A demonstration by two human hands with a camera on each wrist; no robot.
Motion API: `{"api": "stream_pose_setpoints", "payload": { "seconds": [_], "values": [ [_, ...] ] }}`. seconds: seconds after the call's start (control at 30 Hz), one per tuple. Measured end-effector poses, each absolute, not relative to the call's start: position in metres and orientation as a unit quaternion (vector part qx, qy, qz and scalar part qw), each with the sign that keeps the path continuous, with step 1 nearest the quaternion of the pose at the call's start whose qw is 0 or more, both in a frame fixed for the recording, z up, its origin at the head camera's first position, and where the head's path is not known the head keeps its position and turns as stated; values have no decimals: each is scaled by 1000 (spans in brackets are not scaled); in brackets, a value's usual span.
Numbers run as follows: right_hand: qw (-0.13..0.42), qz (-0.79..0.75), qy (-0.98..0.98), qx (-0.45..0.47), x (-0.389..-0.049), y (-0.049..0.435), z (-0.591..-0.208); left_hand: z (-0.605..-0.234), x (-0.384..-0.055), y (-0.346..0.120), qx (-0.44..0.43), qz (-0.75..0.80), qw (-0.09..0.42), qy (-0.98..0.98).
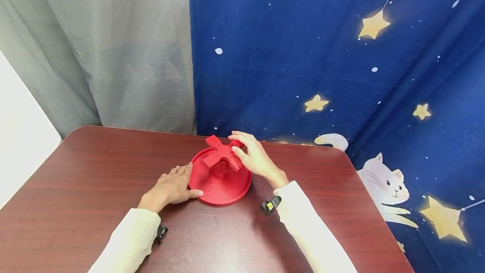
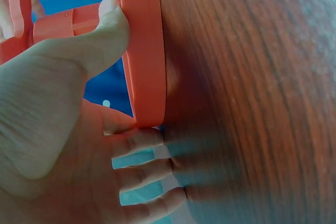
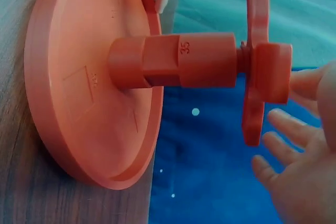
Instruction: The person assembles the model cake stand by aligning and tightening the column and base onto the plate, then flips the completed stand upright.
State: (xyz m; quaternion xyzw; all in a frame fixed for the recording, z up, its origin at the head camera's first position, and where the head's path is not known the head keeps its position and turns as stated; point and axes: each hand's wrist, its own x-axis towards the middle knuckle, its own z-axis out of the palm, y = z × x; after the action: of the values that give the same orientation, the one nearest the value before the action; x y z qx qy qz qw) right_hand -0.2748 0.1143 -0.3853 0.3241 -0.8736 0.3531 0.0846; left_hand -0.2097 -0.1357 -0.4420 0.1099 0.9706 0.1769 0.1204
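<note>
L hand (image 1: 172,186) is resting at red dish (image 1: 229,191) rim, fingers extended; R hand (image 1: 256,156) is touching red 4-arm knob (image 1: 223,153), fingers loose.

It seems a homelike room: a blue curtain (image 1: 273,54) with stars (image 1: 374,25) and a cat (image 1: 386,184) hangs behind the bench (image 1: 94,172).

In the right wrist view, marks (image 3: 94,80) on the red dish (image 3: 111,148) illegibly small
</note>
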Motion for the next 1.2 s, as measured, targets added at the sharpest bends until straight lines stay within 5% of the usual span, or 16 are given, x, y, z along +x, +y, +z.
{"api": "stream_pose_setpoints", "payload": {
  "seconds": [0.17, 1.2],
  "values": [
    [48, 360, -884, 293, -277, 120, -388, -444, -208, -135, 109, 179, 123, 970],
    [43, 352, -885, 303, -264, 132, -390, -442, -208, -134, 103, 178, 121, 971]
  ]
}}
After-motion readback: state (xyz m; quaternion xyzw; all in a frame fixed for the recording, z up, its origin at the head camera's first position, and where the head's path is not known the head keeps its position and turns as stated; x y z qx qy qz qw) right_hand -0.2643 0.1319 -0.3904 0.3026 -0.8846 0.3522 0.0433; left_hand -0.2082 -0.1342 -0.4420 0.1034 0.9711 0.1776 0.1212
